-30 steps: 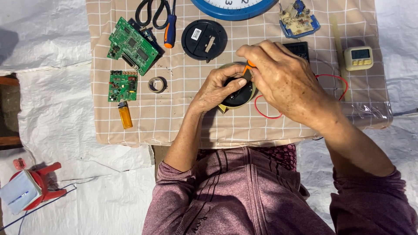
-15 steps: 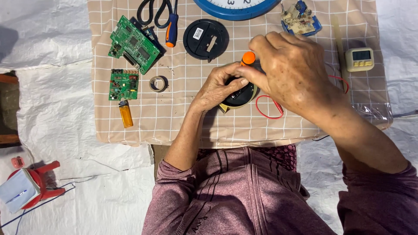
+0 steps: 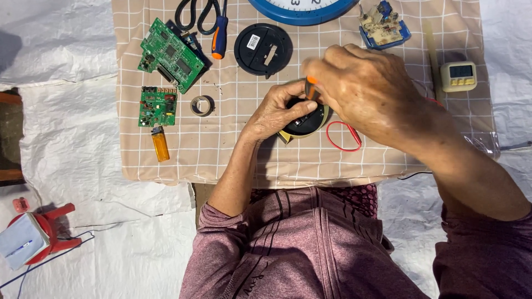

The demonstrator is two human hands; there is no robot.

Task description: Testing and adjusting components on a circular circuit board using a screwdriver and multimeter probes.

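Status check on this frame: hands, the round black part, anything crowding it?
Left hand steadies round black part. Right hand grips orange-handled tool over it. Red wire loop lies alongside.

The scene is bright, in strong daylight that seems to come from the far side, since shadows fall toward the near side. The right hand (image 3: 366,91) casts a soft shadow on the checked cloth (image 3: 233,149) under it, and the green circuit board (image 3: 170,54) has a short dark shadow at its right edge. The white sheet (image 3: 66,127) on the left is nearly overexposed, with little detail in its folds. A dark shadow lies in the far left corner. Focus is sharp across the table; there is no visible motion blur. Straight lines of the cloth bend slightly near the edges.
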